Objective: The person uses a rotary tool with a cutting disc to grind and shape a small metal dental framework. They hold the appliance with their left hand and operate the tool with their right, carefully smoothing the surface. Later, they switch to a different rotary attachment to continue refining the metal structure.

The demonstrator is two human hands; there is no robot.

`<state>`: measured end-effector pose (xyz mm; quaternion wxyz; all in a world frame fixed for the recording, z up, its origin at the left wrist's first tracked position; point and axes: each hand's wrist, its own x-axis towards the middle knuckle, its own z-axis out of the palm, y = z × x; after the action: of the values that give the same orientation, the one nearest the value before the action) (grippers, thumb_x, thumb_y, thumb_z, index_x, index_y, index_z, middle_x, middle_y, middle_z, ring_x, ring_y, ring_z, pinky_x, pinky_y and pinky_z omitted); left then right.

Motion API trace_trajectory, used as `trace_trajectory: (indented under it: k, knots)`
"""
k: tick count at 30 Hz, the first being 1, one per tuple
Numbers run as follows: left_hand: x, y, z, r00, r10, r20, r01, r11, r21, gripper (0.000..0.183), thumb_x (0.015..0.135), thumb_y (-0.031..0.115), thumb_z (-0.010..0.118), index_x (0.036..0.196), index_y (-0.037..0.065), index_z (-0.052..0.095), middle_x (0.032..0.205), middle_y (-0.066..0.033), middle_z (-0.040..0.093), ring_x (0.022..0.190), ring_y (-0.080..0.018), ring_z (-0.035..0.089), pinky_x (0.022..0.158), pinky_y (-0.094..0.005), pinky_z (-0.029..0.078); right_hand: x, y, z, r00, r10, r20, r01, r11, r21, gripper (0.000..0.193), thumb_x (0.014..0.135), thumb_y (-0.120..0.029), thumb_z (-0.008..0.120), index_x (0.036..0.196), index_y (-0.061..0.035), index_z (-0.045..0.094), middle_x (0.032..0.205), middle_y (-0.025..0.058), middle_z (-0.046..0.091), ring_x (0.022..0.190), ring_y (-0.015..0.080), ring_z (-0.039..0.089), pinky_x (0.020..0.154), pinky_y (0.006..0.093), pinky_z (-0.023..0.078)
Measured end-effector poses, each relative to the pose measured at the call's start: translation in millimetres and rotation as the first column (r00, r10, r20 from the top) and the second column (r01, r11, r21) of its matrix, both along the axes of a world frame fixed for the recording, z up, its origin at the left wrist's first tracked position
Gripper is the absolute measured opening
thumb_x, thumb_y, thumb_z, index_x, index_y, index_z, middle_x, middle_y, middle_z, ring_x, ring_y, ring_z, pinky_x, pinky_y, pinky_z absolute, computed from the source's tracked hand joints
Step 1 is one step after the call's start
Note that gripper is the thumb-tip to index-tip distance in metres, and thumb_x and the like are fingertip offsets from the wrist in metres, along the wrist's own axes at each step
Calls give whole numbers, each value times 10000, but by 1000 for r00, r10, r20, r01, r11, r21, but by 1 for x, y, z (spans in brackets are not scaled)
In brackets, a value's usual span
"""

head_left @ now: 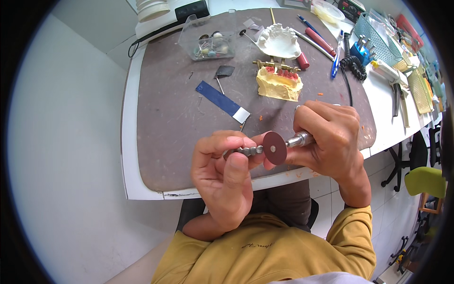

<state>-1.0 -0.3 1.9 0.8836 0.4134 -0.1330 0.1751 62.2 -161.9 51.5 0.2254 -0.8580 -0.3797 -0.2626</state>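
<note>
You wear a mustard-yellow long-sleeved top [265,251], small dark print at chest, sleeves pushed up toward six o'clock, hands bare.

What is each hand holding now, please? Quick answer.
Left hand: closed, fingers pinching a small grey metal piece.
Right hand: closed around a metal handpiece with a dark red disc at its tip.

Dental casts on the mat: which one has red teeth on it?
The yellow cast, nearer the hands, carries the red teeth along its top, under a brass frame. The white cast behind it is plain white all over.
</note>
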Motion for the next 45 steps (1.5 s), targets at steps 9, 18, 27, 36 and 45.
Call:
trace_trajectory:
  k: [9, 18, 27, 36, 45]
  knots:
    - [1, 1, -4, 999, -49, -2, 48, 998, -41, 196, 985, 119, 497, 1156, 24, 492, 1068, -97, 562, 1077, -268, 622, 876, -325, 546, 1, 2, 1, 1000, 21, 15, -22, 999, 40, 547, 602, -579, 775, 646, -83, 550, 510, -14, 494, 422, 158, 527, 404, 282, 401]
    - [2, 0, -3, 999, -51, 18, 51, 998, -37, 193, 982, 108, 497, 1156, 23, 494, 1057, -96, 557, 1065, -268, 626, 882, -331, 539, 1, 2, 1, 999, 26, 20, -27, 999, 47, 551, 604, -583, 777, 632, -85, 544, 506, -12, 492, 422, 152, 531, 404, 272, 402]
    - [3, 0, -4, 998, -47, 32, 49, 998, -39, 191, 979, 96, 496, 1154, 19, 498, 1066, -100, 551, 1062, -275, 629, 915, -346, 532, 2, 0, 1, 999, 24, 21, -25, 999, 23, 560, 608, -588, 773, 629, -83, 531, 501, -12, 484, 418, 153, 525, 401, 276, 398]
    - [3, -1, -3, 998, -49, 39, 51, 997, -57, 207, 976, 86, 497, 1168, 11, 490, 1072, -107, 550, 1060, -281, 631, 917, -348, 541, 2, 0, 1, 999, 27, 30, -28, 999, 37, 566, 616, -589, 769, 618, -87, 508, 505, -8, 484, 414, 153, 518, 400, 276, 393]
    - [3, -1, -5, 998, -39, 42, 41, 998, -47, 219, 976, 84, 494, 1181, 6, 485, 1075, -109, 545, 1053, -284, 634, 909, -343, 547, 2, -1, 1, 999, 23, 25, -23, 999, 22, 571, 615, -587, 772, 613, -89, 494, 499, -9, 461, 412, 157, 506, 398, 281, 389]
